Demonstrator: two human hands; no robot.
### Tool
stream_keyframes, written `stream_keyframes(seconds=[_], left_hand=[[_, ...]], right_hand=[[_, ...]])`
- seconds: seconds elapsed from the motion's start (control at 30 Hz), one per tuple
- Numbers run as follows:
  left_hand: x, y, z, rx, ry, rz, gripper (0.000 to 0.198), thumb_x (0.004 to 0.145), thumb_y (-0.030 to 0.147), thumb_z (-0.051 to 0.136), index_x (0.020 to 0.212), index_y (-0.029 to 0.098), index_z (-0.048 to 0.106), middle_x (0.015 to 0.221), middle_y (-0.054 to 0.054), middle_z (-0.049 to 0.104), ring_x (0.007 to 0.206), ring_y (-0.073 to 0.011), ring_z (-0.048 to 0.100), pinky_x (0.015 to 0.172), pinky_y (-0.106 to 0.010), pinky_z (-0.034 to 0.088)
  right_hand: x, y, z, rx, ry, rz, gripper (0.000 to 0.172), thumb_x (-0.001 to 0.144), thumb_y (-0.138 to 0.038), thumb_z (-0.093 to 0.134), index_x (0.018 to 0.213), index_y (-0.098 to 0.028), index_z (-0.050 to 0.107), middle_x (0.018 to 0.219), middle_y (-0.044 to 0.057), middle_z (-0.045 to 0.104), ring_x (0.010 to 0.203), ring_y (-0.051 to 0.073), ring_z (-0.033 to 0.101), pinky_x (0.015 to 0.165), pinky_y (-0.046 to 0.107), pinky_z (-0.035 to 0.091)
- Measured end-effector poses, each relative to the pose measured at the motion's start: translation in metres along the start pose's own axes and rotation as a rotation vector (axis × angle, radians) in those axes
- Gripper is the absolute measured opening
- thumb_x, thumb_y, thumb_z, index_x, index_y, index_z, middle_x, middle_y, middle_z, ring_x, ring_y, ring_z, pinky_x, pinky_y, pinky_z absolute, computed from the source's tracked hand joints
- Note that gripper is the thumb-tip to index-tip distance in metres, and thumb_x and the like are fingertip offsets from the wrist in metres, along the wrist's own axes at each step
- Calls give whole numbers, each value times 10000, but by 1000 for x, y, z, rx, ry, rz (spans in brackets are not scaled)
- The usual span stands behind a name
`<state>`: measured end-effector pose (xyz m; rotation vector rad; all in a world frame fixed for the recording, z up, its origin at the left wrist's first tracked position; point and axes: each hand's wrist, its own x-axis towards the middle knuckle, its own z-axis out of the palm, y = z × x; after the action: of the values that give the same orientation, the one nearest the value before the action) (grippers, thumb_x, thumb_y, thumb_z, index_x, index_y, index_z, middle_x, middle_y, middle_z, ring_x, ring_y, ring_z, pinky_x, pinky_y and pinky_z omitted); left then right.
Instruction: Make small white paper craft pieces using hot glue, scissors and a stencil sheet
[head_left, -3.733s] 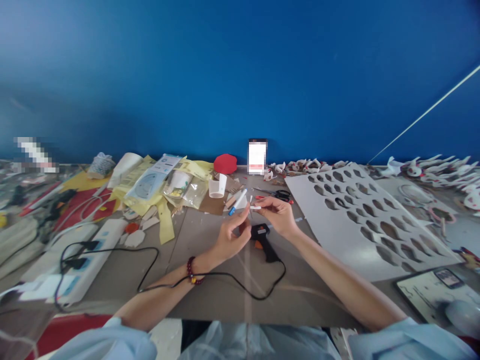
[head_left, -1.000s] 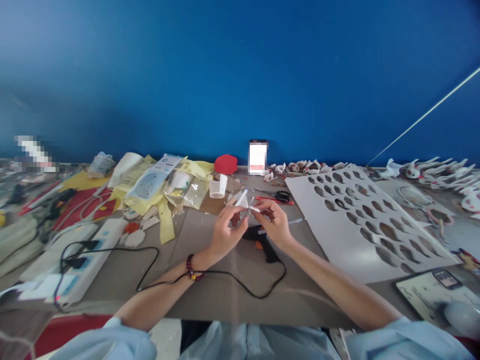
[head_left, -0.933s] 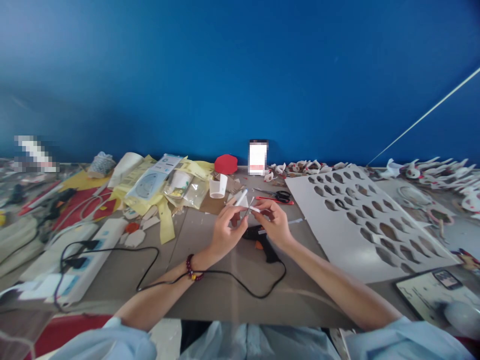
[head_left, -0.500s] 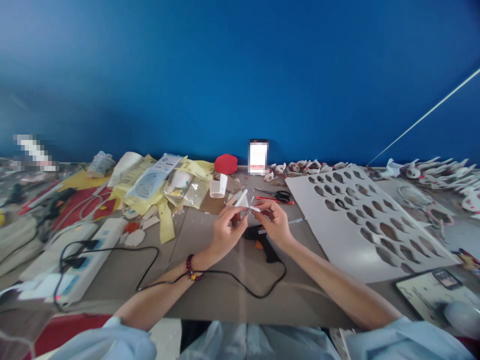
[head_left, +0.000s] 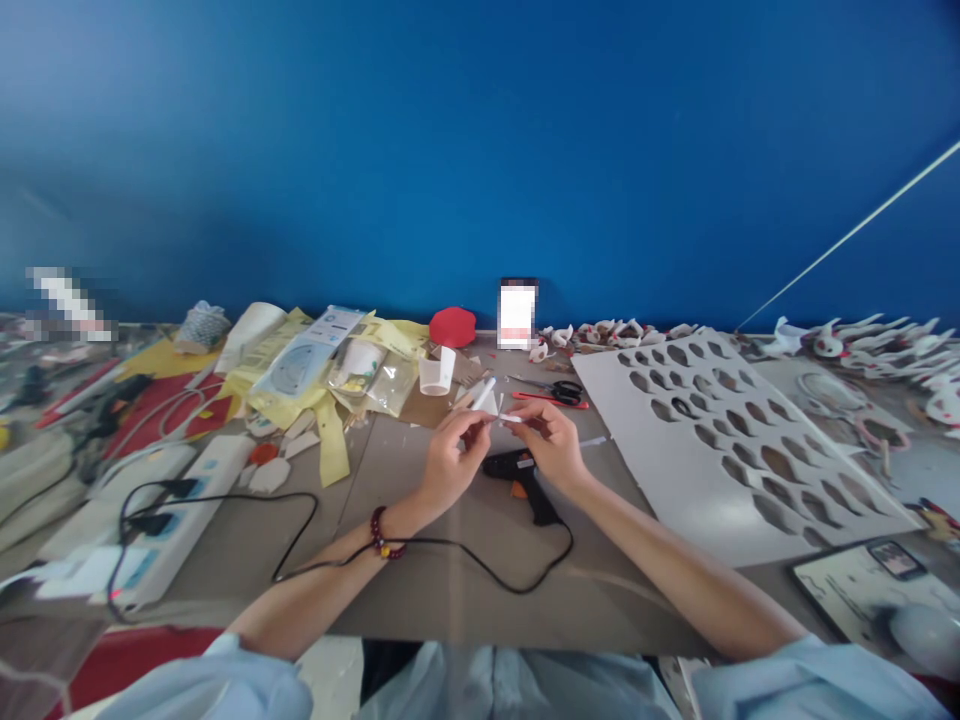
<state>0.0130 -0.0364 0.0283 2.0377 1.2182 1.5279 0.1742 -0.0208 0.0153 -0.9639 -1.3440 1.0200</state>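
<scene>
Power strip (head_left: 187, 510) left of glue gun (head_left: 531, 490), sheet (head_left: 660, 490) right, scissors (head_left: 566, 390) behind

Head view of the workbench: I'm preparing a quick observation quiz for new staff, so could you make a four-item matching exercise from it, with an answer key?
Column one
1. Glue gun
2. Small white piece
3. Flat many-sided piece
4. Large white sheet

Column two
A. Pinched in the fingertips of the right hand
B. Pierced by rows of pointed-oval holes
C. Black, with an orange trigger
D. Bright red all over its visible face

Right pairs: 1-C, 2-A, 3-D, 4-B.
</scene>
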Motion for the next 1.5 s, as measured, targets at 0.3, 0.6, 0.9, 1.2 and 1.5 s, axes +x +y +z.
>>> stream_keyframes(seconds=[0.3,0.6,0.9,1.2,1.5], left_hand=[[2,-5,-4,12,-99,22,132,875,175,506,938,181,622,818,-42,677,733,-136,632,703,-258,503],[8,-4,-6,11,-171,62,143,876,121,479,902,181,607,762,-22,658,723,-129,614,711,-248,485],[7,-2,-4,-15,-98,40,96,829,157,560,906,174,614,841,-38,641,715,-117,586,648,-231,487],[9,-3,-7,-38,-116,77,93,842,155,540,895,169,615,858,-42,602,697,-105,563,636,-226,485],[10,-6,-8,-5,-171,130,99,843,143,526,897,171,604,850,-48,606,715,-119,568,666,-243,494]], right_hand=[[8,2,-10,-49,-55,-29,132,734,-304,679,814,-200,668,848,48,695,784,181,643,743,323,512],[14,-4,-15,-43,-128,-47,95,728,-282,695,784,-207,683,813,37,699,799,182,643,744,316,498],[13,-4,-12,-86,-68,-45,114,725,-304,694,787,-209,682,812,39,701,792,180,638,708,301,497],[15,-2,-15,-90,-111,-63,134,729,-327,692,792,-208,685,821,46,702,813,193,641,747,332,507],[20,-5,-20,-88,-194,-80,95,722,-310,704,753,-220,715,784,35,717,777,190,659,748,330,515]])
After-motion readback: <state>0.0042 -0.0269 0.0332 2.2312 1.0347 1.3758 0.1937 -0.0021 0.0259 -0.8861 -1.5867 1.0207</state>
